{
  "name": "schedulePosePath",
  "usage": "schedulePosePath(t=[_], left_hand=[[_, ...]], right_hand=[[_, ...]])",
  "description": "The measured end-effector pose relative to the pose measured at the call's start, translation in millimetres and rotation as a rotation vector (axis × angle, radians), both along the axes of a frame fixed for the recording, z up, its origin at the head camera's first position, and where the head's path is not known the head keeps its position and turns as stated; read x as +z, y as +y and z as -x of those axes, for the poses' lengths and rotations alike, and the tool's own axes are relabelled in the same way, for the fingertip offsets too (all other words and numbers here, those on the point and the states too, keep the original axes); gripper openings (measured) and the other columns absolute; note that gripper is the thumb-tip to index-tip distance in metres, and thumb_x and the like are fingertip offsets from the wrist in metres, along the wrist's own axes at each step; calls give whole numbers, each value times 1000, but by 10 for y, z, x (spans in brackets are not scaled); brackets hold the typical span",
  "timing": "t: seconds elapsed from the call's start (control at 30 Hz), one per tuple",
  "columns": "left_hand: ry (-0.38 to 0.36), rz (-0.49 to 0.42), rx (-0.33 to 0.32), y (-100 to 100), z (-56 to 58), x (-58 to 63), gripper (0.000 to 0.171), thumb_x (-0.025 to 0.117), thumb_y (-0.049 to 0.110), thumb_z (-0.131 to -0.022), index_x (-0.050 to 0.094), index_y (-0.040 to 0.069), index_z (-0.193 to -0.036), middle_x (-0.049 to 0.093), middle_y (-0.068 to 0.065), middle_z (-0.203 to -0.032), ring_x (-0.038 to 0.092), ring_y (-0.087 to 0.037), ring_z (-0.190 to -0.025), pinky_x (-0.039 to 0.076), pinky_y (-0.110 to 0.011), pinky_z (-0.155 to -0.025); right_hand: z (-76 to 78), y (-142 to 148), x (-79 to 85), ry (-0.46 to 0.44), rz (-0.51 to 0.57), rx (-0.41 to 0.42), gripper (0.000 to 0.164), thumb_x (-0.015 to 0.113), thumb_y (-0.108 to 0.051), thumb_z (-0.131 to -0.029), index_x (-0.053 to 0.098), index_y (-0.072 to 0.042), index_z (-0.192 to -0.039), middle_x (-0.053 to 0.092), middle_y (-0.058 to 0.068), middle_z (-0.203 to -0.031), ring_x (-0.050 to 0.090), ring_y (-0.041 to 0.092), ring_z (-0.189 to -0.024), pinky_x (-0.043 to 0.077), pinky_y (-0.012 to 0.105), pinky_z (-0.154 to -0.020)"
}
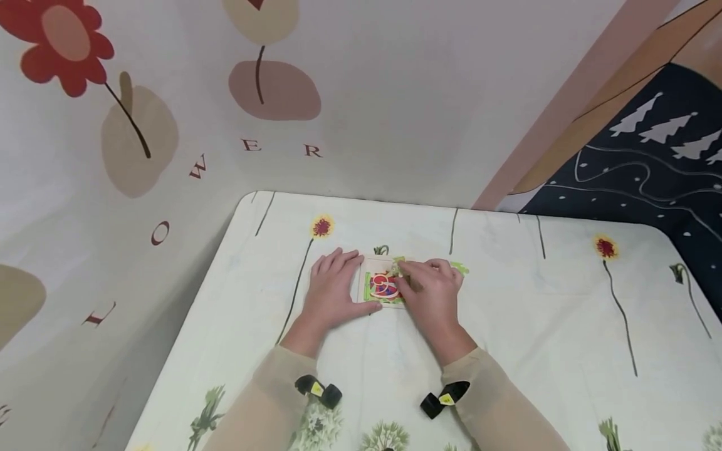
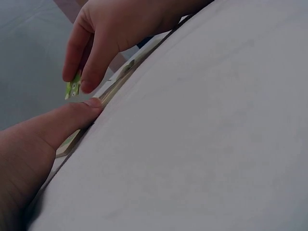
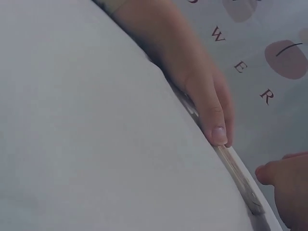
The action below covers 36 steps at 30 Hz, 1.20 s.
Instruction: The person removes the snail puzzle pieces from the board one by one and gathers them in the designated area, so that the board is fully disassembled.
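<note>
A small wooden jigsaw tray (image 1: 376,265) with a colourful snail-like picture lies on the table between the hands. Its lower part shows red, purple and green pieces (image 1: 385,287); an upper part of its recess is bare. My left hand (image 1: 333,291) steadies the tray, its thumb along the near edge and index fingertip by the far left corner. In the right wrist view, that thumb touches the tray's side (image 3: 240,175). My right hand (image 1: 434,294) pinches a green puzzle piece (image 2: 73,87) with pale spots, held above the tray. Its palm side is hidden in the head view.
A white cloth printed with flowers covers the table (image 1: 541,326). Behind it and to the left hangs a pale curtain (image 1: 389,125) with flower prints and letters. Dark patterned fabric (image 1: 632,163) is at the right. Both wrists wear black camera straps (image 1: 318,389).
</note>
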<state>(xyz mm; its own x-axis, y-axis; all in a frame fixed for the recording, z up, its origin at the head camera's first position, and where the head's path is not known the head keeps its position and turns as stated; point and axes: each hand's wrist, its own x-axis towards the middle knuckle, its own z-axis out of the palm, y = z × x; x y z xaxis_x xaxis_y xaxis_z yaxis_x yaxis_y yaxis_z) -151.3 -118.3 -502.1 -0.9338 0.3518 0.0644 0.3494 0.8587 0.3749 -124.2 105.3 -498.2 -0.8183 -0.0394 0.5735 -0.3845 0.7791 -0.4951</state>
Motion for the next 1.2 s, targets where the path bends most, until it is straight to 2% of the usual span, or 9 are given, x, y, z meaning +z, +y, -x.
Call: schedulePosePath(t=[0.2, 0.43, 0.6, 0.87, 1.03, 1.2], left_hand=[[-7, -7, -2, -12, 1, 0, 108, 79, 77, -77, 50, 14, -159, 43, -4, -166, 25, -33, -159, 17, -59, -126], [12, -9, -11, 15, -8, -10, 107, 80, 76, -77, 50, 13, -159, 43, -5, -165, 25, -34, -158, 19, -61, -126], [12, -21, -7, 9, 1, -6, 107, 82, 74, -77, 50, 13, -158, 44, -5, -165, 26, -34, -158, 18, -61, -126], [-8, -17, -8, -2, 8, -5, 107, 81, 75, -77, 49, 14, -159, 42, -4, -166, 23, -33, -159, 16, -60, -126], [-13, -17, -2, 0, 7, 0, 106, 81, 74, -78, 49, 14, -159, 42, -4, -166, 23, -33, -159, 16, -59, -126], [-12, -20, -3, 5, -7, 11, 106, 81, 74, -78, 49, 13, -159, 42, -4, -166, 24, -33, -159, 16, -60, -126]], right_hand=[[-29, 82, -28, 27, 23, -1, 32, 94, -15, -83, 85, -17, -113, 81, 0, -112, 63, 29, -107, 33, 59, -94], [-71, 303, -35, -4, 53, -58, 29, 95, -18, -82, 84, -16, -109, 81, 2, -111, 61, 29, -108, 31, 59, -96], [-78, 561, -37, -15, 65, -100, 27, 94, -18, -84, 84, -15, -109, 81, 3, -111, 60, 30, -108, 29, 60, -97], [-119, 1086, -63, 22, 110, -167, 29, 93, -6, -81, 84, -7, -109, 80, 13, -108, 58, 37, -105, 25, 62, -99], [-164, 1271, -82, -44, 139, -192, 31, 90, -1, -82, 83, -4, -112, 80, 16, -106, 58, 36, -105, 25, 62, -100], [-176, 1315, -88, -140, 146, -231, 32, 89, -2, -83, 82, -4, -115, 80, 17, -104, 59, 35, -107, 27, 64, -101]])
